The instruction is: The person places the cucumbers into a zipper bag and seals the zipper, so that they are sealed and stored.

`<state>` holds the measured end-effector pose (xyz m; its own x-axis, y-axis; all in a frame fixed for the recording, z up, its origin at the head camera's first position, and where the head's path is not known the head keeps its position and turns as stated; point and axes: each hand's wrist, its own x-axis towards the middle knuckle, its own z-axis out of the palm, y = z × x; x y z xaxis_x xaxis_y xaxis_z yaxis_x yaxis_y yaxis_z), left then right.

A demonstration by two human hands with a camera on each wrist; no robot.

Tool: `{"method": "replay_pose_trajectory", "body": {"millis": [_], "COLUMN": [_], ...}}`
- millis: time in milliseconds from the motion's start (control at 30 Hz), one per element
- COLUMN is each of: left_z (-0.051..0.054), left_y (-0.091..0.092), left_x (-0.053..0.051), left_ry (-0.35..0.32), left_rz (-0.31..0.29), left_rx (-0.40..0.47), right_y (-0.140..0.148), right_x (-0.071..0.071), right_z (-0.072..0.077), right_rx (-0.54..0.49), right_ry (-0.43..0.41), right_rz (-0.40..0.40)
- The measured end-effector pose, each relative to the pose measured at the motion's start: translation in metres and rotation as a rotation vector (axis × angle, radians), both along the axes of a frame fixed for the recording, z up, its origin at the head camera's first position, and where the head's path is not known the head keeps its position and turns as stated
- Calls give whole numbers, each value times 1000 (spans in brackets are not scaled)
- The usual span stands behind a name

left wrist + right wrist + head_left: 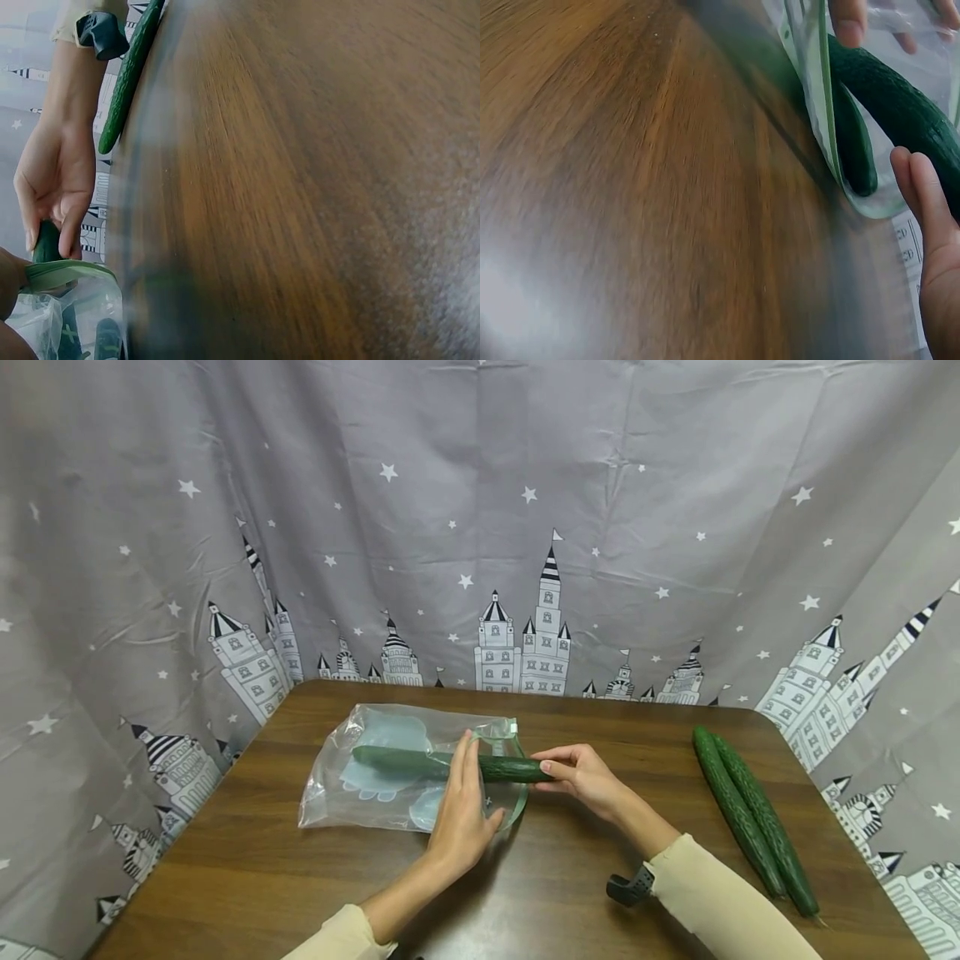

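Observation:
A clear zip bag with a pale printed pattern and a green-edged mouth lies on the table, mouth to the right. My left hand lies across it near the mouth, fingers straight and thumb spread. One dark green cucumber reaches through the mouth, partly in the bag. At its outer end, my right hand pinches it between thumb and fingers. In the right wrist view, another cucumber shows inside the bag beside the held one. Part of the held cucumber is hidden behind my left fingers.
Two more cucumbers lie side by side near the right edge of the brown wooden table. Behind the table hangs a grey curtain printed with castles and stars. A dark strap hangs at my right sleeve.

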<state>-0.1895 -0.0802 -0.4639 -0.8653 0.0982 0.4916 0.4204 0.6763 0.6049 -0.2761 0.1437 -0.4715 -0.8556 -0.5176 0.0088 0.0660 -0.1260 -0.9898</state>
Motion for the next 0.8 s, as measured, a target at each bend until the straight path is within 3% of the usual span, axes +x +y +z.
{"method": "replay_pose_trajectory", "body": {"millis": [267,600,700,800], "left_z": [-2,-3,-3,-3], "left_y": [-2,0,2,3], "left_x": [2,2,2,1], "left_ry": [-9,-6,-10,-18], "left_rz": [28,27,19,9], "left_rx": [13,11,9,5], "right_y": [-32,-55,-58,-58], "right_x": [-6,-13,-17,-20], "right_z": [-4,-11,-13,-14], "right_rx": [23,27,69,162], "right_ry": [3,-7,2,84], "right_rz": [45,-19,-16,-28]}}
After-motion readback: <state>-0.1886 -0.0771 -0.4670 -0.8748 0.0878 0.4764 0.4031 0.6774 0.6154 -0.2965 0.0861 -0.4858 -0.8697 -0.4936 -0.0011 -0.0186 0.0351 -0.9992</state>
